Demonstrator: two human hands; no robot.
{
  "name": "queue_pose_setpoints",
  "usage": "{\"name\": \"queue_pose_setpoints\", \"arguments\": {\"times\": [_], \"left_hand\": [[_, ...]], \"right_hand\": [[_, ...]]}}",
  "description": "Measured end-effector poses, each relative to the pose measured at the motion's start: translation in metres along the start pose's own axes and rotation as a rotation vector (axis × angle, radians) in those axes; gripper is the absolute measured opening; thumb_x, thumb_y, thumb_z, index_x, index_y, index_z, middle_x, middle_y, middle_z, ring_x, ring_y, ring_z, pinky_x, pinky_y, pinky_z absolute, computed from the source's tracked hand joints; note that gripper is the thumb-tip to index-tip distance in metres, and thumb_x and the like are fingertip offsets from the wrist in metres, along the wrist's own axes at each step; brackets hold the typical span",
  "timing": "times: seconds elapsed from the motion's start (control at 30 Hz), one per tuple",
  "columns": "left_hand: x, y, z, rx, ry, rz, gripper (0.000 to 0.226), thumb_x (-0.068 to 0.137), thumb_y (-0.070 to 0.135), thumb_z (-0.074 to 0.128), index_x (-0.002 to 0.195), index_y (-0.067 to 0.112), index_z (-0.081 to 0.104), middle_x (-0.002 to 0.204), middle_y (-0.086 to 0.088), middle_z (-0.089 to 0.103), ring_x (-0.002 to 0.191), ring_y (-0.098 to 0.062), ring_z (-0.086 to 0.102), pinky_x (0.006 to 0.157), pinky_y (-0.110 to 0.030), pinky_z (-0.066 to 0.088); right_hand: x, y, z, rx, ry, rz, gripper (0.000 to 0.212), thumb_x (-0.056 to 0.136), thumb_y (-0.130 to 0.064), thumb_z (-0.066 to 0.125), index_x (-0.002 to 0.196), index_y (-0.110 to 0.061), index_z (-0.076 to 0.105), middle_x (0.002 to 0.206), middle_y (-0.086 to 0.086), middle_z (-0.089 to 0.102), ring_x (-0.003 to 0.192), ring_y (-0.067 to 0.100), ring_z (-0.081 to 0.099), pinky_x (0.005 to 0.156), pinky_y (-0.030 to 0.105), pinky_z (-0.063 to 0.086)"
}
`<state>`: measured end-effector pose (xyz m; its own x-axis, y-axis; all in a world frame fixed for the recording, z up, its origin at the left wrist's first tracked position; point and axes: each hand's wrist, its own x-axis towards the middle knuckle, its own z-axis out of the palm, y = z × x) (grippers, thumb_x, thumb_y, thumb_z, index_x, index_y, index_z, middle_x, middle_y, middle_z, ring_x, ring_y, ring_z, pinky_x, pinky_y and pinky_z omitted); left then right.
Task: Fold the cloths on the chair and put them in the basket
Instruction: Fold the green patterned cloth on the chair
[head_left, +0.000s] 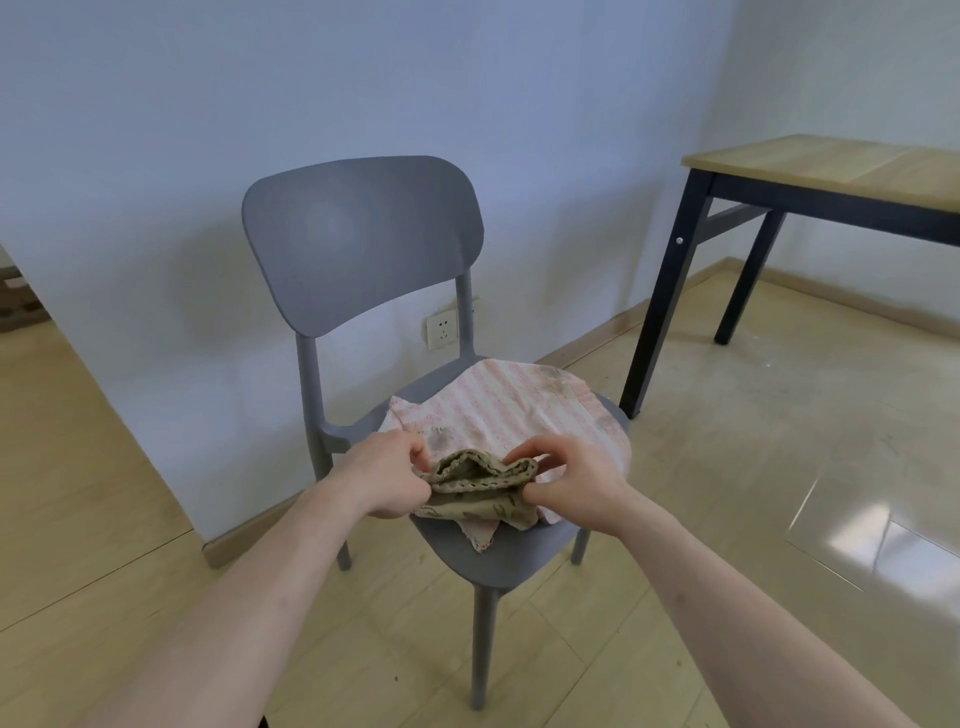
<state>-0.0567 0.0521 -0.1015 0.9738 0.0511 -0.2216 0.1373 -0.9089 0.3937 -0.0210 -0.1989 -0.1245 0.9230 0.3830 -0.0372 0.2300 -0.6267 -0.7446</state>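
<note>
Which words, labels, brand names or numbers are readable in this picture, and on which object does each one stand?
None: no readable text shows in this view.
The olive cloth held by both hands has a woven pattern, not letters.
The pink striped cloth on the grey chair has stripes and stains only.
The wall socket shows no marking that can be read.

Plenty of open floor (727, 519) around the front and both sides of the chair (363, 244), so reaching in from there is easy. The tall backrest blocks the far side, with the wall (156, 182) right behind it. The bench (831, 166) off to the right stands well apart, its black legs beyond the seat edge.
</note>
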Motion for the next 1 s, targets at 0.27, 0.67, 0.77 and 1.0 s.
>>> {"name": "queue_pose_setpoints", "arguments": {"times": [0.27,0.67,0.77,1.0], "left_hand": [[-0.009,0.014,0.005,0.031,-0.031,0.160,0.022,0.084,0.043,0.060,0.099,0.039,0.075,0.113,0.019,0.066,0.104,-0.004,0.062,0.096,-0.036,0.055],[0.007,0.010,0.016,0.024,0.086,0.087,0.052,0.079,0.054,0.079,0.120,0.032,0.057,0.125,0.011,0.058,0.113,-0.013,0.057,0.097,-0.039,0.053],[0.006,0.013,0.014,-0.024,0.002,0.114,0.062,0.083,0.045,0.075,0.139,0.033,0.052,0.143,0.008,0.052,0.132,-0.019,0.048,0.110,-0.041,0.045],[0.009,0.018,0.017,-0.269,-0.108,0.069,0.032,0.081,0.022,0.071,0.107,0.038,0.064,0.113,0.016,0.061,0.104,-0.006,0.058,0.086,-0.027,0.051]], "right_hand": [[-0.006,-0.004,0.000,-0.031,-0.116,0.085,0.022,0.092,-0.038,0.064,0.094,-0.025,0.082,0.120,-0.013,0.064,0.107,0.013,0.064,0.095,0.039,0.058],[-0.008,0.006,0.020,-0.048,0.075,0.111,0.045,0.085,-0.041,0.082,0.124,-0.032,0.062,0.117,-0.013,0.060,0.107,0.011,0.060,0.082,0.024,0.049],[-0.005,0.005,0.020,-0.024,0.023,0.183,0.071,0.083,-0.045,0.082,0.145,-0.032,0.050,0.129,-0.008,0.055,0.111,0.013,0.058,0.085,0.026,0.050],[0.008,0.012,0.009,0.207,-0.152,0.305,0.041,0.073,-0.034,0.085,0.111,-0.030,0.070,0.107,-0.001,0.074,0.099,0.016,0.071,0.088,0.037,0.063]]}}
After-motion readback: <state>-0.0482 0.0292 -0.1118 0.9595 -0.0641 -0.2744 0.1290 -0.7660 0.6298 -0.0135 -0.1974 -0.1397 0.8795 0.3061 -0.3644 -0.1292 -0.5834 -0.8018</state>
